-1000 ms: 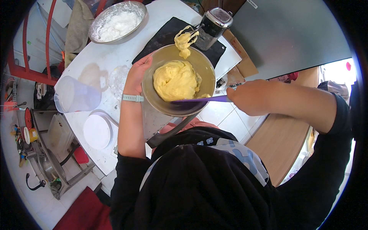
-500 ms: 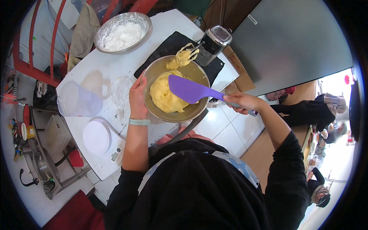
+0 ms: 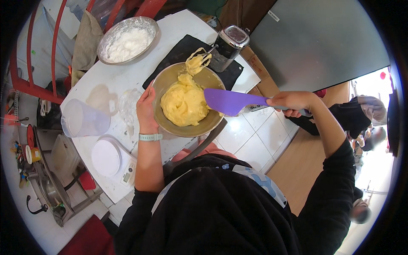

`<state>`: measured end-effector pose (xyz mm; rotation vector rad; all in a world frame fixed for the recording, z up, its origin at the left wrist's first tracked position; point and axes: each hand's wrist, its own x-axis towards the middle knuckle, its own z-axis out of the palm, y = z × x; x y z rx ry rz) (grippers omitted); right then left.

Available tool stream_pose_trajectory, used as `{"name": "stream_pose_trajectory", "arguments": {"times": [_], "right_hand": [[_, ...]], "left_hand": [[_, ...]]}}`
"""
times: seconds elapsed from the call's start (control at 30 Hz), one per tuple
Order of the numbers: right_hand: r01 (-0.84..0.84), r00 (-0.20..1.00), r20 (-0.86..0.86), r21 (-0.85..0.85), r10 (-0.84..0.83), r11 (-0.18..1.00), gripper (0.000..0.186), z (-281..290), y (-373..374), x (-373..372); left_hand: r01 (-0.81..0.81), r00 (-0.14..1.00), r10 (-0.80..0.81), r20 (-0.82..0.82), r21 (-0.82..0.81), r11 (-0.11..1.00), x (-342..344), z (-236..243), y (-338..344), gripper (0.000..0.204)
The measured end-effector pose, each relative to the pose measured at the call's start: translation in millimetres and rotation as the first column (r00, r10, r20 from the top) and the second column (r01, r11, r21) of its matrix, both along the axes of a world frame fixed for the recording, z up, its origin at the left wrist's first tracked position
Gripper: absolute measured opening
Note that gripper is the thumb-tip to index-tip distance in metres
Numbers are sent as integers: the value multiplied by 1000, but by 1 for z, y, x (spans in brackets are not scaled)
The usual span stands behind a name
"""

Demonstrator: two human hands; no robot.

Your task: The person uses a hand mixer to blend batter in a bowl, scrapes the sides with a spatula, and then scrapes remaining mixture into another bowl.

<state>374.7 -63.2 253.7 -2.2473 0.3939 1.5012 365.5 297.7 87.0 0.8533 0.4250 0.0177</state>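
Observation:
A metal mixing bowl [image 3: 204,128] of thick yellow batter [image 3: 182,104] is tilted toward me at the edge of a white table [image 3: 114,80]. My left hand [image 3: 146,109] grips the bowl's left rim; a pale watch band sits on that wrist. My right hand [image 3: 293,103] holds a purple spatula [image 3: 231,102] by its handle, the blade raised over the bowl's right rim, clear of the batter. A whisk beater [image 3: 199,59] coated in batter hangs over the bowl's far rim.
A second metal bowl [image 3: 126,40] of white cream stands at the far left. A mixer [image 3: 227,47] sits on a black mat [image 3: 182,53]. A clear measuring jug [image 3: 83,121] and a white scale [image 3: 111,159] are near left. Other people stand at the right edge.
My right hand lifted the spatula out from under the bowl's near rim and swung it up over the right rim. The bowl tilted more toward me.

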Motion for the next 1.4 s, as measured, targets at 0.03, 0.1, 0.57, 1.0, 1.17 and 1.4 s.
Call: {"name": "stream_pose_trajectory", "arguments": {"times": [0.03,0.1,0.57,1.0,1.17,1.4], "right_hand": [[-14,1000,0,-38,14,999,51,3,-2,1],[-4,1000,-20,-31,4,1000,51,13,-3,3],[6,1000,-28,-164,-11,986,48,87,-17,-15],[-501,443,870,41,215,865,30,40,-12,-62],[-511,143,984,164,-105,844,38,-43,9,-68],[-675,198,858,470,-474,569,32,-111,95,-42]], "left_hand": [[-2,1000,2,-2,-1,1000,0,-1,0,32],[9,999,-9,32,-16,1000,0,-4,0,31],[-13,999,16,49,-63,998,2,-9,1,33],[-283,956,276,96,67,957,29,-4,-21,30],[-589,707,272,653,330,738,-41,-19,-22,20],[167,854,-362,375,460,872,-68,63,-101,18]]}}
